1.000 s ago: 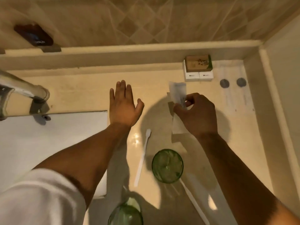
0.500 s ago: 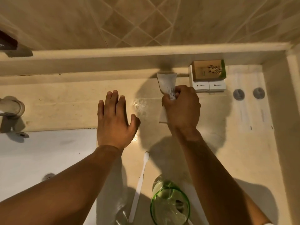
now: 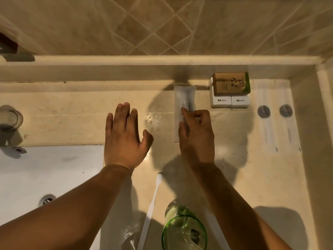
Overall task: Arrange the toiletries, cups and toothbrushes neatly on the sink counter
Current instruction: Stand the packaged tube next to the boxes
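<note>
A white sachet (image 3: 184,100) lies flat on the beige counter (image 3: 252,168), its far end against the back ledge. My right hand (image 3: 197,136) rests on its near half, fingertips pinching it. My left hand (image 3: 124,136) hovers flat with fingers apart beside the sink corner, holding nothing. A white toothbrush (image 3: 150,210) lies lengthwise near the front, head pointing away. A green glass cup (image 3: 183,230) stands to its right. A brown box (image 3: 231,83) sits on two white boxes (image 3: 229,101) at the back.
The white sink basin (image 3: 45,170) with its drain (image 3: 47,199) fills the left. A chrome tap (image 3: 10,121) stands at the far left. Two grey round marks (image 3: 274,111) lie on the counter's right, near the side wall. A ledge (image 3: 144,60) runs along the tiled back wall.
My right hand carried the sachet away from me and laid it flat against the back ledge, left of the boxes. My left hand stayed spread by the sink corner.
</note>
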Available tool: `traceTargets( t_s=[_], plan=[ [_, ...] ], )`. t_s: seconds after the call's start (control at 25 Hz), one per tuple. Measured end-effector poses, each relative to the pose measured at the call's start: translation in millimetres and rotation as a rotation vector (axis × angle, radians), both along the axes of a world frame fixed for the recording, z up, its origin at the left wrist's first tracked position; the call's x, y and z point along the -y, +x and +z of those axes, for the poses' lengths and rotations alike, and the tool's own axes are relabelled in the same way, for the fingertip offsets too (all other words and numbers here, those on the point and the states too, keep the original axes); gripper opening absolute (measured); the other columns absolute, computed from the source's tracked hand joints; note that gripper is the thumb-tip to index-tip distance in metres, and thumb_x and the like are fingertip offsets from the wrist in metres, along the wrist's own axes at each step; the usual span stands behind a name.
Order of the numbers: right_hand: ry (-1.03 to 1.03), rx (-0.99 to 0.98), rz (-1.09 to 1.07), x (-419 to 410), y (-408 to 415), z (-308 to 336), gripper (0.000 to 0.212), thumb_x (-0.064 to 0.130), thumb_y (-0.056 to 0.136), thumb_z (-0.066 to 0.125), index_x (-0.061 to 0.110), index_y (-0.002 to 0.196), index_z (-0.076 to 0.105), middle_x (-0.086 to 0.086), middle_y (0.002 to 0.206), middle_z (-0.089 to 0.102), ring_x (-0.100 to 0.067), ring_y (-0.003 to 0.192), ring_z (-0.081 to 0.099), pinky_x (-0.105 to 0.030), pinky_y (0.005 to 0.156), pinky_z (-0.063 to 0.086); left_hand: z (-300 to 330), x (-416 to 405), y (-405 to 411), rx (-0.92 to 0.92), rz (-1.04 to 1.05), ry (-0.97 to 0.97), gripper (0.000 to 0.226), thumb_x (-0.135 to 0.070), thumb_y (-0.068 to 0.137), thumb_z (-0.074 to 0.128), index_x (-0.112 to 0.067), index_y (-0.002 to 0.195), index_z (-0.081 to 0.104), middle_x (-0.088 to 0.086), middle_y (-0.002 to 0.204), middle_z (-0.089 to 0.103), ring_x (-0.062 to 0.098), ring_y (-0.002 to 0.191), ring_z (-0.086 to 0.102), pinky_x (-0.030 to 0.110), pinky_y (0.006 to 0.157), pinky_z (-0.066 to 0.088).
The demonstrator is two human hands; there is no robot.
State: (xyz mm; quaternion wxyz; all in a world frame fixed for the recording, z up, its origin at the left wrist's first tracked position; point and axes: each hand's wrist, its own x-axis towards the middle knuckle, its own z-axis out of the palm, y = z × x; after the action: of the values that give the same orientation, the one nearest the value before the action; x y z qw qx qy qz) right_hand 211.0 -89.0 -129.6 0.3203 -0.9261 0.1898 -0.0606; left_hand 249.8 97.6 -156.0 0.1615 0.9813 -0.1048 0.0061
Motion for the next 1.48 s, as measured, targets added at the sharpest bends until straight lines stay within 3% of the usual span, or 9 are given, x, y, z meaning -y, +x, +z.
traceTargets(
  t_s=[0.28,0.4,0.48,0.56,0.64,0.84,0.96,1.24,1.48],
  plan=[
    [0.089,0.026,-0.044,5.2,22.0,-2.0,0.042,0.019,0.103,0.057,0.02,0.145,0.055,0.001,0.127,0.045,0.002,0.107,0.049,-0.016,0.102,0.045,-0.9,1.6,-0.3,0.027,0.009,-0.013,0.064,-0.035,0.087,0.052,-0.004,0.143,0.047,0.015,0.16,0.037,0.028,0.155,0.024,0.052,0.128,0.016],
    [0.142,-0.005,-0.102,9.2,32.5,-2.9,0.037,0.02,0.102,0.06,0.023,0.139,0.059,0.013,0.115,0.042,0.022,0.092,0.05,0.01,0.082,0.034,-1.0,2.0,-0.6,0.037,0.005,-0.01,0.064,-0.035,0.086,0.052,-0.004,0.142,0.048,0.015,0.159,0.038,0.028,0.154,0.026,0.053,0.127,0.017],
    [0.146,-0.025,-0.125,9.9,34.1,-3.4,0.036,0.02,0.101,0.061,0.025,0.137,0.061,0.018,0.112,0.038,0.031,0.089,0.044,0.016,0.069,0.027,-0.5,2.0,-0.3,0.036,0.005,-0.012,0.064,-0.035,0.086,0.052,-0.003,0.141,0.048,0.015,0.158,0.039,0.029,0.154,0.027,0.053,0.127,0.018],
    [0.118,-0.032,-0.123,11.7,33.4,-3.5,0.039,0.021,0.101,0.062,0.026,0.139,0.06,0.013,0.115,0.045,0.02,0.089,0.05,0.012,0.077,0.031,0.0,2.2,0.1,0.038,0.007,-0.015,0.064,-0.035,0.086,0.051,-0.003,0.141,0.049,0.015,0.158,0.039,0.029,0.154,0.027,0.053,0.127,0.018],
    [0.081,-0.04,-0.114,13.8,33.2,-2.6,0.041,0.021,0.1,0.062,0.024,0.141,0.059,0.002,0.125,0.052,0.005,0.1,0.05,-0.009,0.093,0.041,0.0,2.0,0.2,0.041,0.005,-0.016,0.064,-0.035,0.087,0.05,-0.003,0.141,0.049,0.015,0.158,0.039,0.029,0.154,0.027,0.053,0.127,0.018],
    [0.054,-0.056,-0.133,14.8,35.7,1.9,0.04,0.021,0.101,0.062,0.02,0.14,0.06,0.005,0.118,0.049,-0.001,0.097,0.048,-0.021,0.095,0.049,-1.6,1.3,0.3,0.037,0.006,-0.016,0.064,-0.036,0.087,0.049,-0.004,0.142,0.048,0.014,0.159,0.038,0.028,0.154,0.026,0.052,0.127,0.017],
    [0.003,-0.056,-0.14,16.1,33.7,2.4,0.04,0.017,0.1,0.064,0.015,0.139,0.061,-0.008,0.124,0.057,-0.005,0.095,0.048,-0.031,0.097,0.052,-1.6,1.5,0.5,0.031,0.006,-0.019,0.064,-0.036,0.087,0.049,-0.004,0.143,0.047,0.014,0.159,0.038,0.027,0.155,0.025,0.052,0.127,0.017],
    [-0.036,-0.054,-0.097,19.4,31.3,8.0,0.039,0.021,0.104,0.056,0.016,0.143,0.057,-0.008,0.129,0.054,-0.003,0.097,0.045,-0.016,0.091,0.039,3.0,1.5,-0.2,-0.016,0.003,0.002,0.067,-0.039,0.088,0.046,-0.004,0.146,0.046,0.013,0.162,0.035,0.026,0.156,0.021,0.051,0.128,0.014],
    [0.138,0.0,0.002,22.3,22.9,17.5,0.036,0.025,0.102,0.058,0.014,0.137,0.06,-0.008,0.13,0.053,-0.016,0.111,0.059,-0.022,0.101,0.05,8.8,3.1,0.1,-0.038,-0.007,0.01,0.067,-0.037,0.09,0.048,-0.004,0.148,0.045,0.015,0.163,0.033,0.028,0.156,0.021,0.052,0.128,0.014]
  ],
)
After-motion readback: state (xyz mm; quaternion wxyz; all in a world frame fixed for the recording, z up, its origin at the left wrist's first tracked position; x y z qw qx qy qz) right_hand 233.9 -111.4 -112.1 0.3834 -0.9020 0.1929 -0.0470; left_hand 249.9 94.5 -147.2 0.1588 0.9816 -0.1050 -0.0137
